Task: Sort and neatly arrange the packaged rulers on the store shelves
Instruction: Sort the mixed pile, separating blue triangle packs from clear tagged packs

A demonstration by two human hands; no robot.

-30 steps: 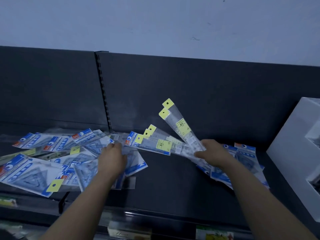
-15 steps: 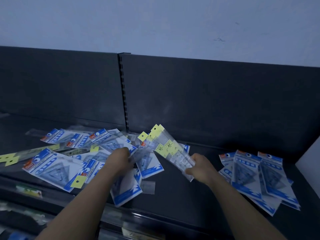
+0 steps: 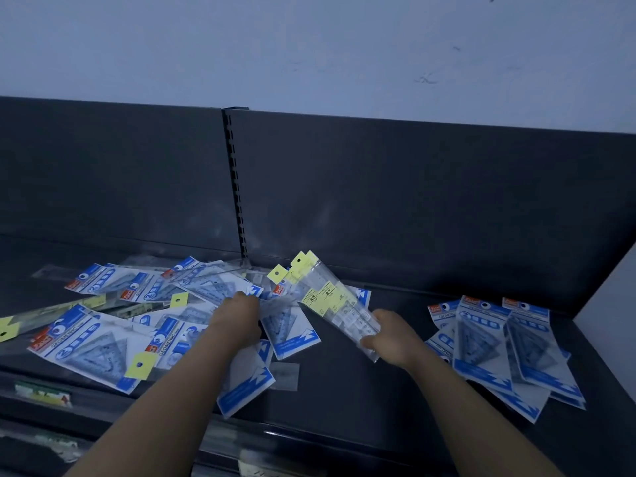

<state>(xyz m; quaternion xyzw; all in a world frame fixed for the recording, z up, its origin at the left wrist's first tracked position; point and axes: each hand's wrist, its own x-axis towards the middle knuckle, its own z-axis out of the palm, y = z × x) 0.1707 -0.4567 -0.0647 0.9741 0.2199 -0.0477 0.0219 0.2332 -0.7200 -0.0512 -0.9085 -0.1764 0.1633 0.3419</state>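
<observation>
Dark grey metal shelf (image 3: 344,380), matching back panel (image 3: 430,201) with one slotted upright (image 3: 235,184), pale bluish wall (image 3: 309,46) above; light was dim. Blue-and-white set-square packs sat in two groups: a loose pile (image 3: 93,342) on the left, overlapping, at least eight, exact count unclear; a fanned stack (image 3: 499,346) on the right, three headers on top, more underneath. Long flat rulers (image 3: 51,311) lay at the far left, two yellow tags showing. Right hand (image 3: 392,342) had its fingers wrapped round the lower end of a bundle of sleeved straight rulers (image 3: 330,301), three or four yellow tags at its top, tilted above the shelf between pile and stack. Left hand (image 3: 237,320) was on the pile, fingers bent down, tips hidden; couldn't tell whether it held a pack. Versus a second ago: the bundle was fanned wide and higher, nearer the stack; now gathered, lower, close to the left hand.
</observation>
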